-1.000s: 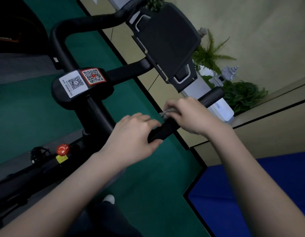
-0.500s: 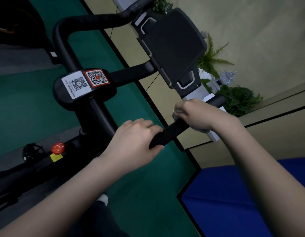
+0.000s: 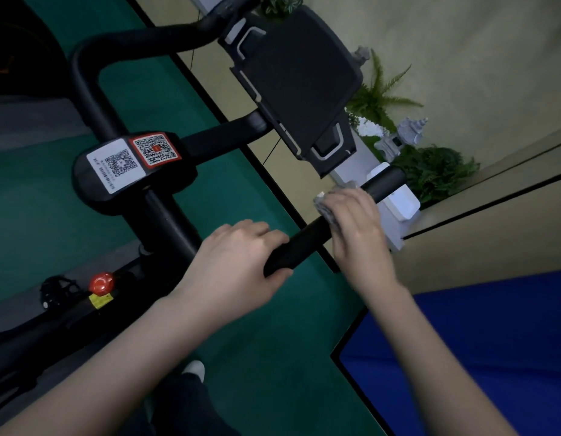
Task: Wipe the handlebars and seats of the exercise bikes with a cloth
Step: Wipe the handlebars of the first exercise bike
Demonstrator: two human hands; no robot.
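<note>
The exercise bike's black right handlebar (image 3: 307,239) runs from lower left to upper right across the middle of the view. My left hand (image 3: 238,262) grips its near part, fingers curled over the bar. My right hand (image 3: 356,221) is wrapped round the bar farther out, holding a grey cloth (image 3: 325,207) against it; the cloth peeks out at the fingertips. The bar's end (image 3: 387,180) sticks out beyond that hand. The left handlebar (image 3: 137,42) curves across the top. No seat is in view.
A black console (image 3: 301,86) sits between the bars, with a hub bearing two QR stickers (image 3: 134,162) nearer me. A red knob (image 3: 100,282) is on the frame below. Green floor, a blue mat (image 3: 477,341), ferns (image 3: 430,171) and a white box (image 3: 395,199) lie beyond.
My right hand with the cloth slid outward along the bar, then a little back toward me. My left hand kept its grip. The view shifted slightly.
</note>
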